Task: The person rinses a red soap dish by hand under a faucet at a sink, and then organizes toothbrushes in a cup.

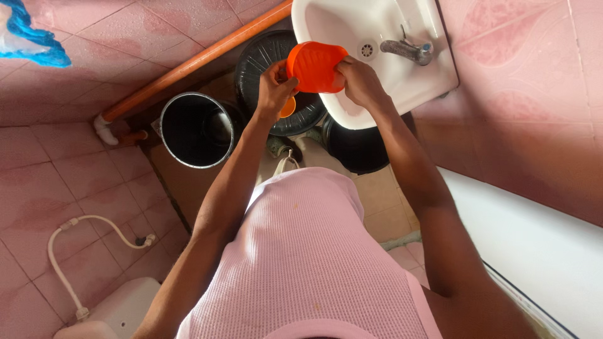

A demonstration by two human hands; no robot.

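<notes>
Bright, even daylight, soft shadows under the sink (352, 25), sharp focus, edges bent by wide lens.

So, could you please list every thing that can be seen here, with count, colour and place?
orange scoop: 1, orange, held over the sink edge
sink: 1, white, top centre
tap: 1, metal, on the sink
black basin: 1, black, under the sink
metal bucket: 1, silver, on the floor, left of the basin
pipe: 1, orange, along the wall
hose: 1, white, bottom left
left hand: grip on the scoop
right hand: grip on the scoop
</notes>
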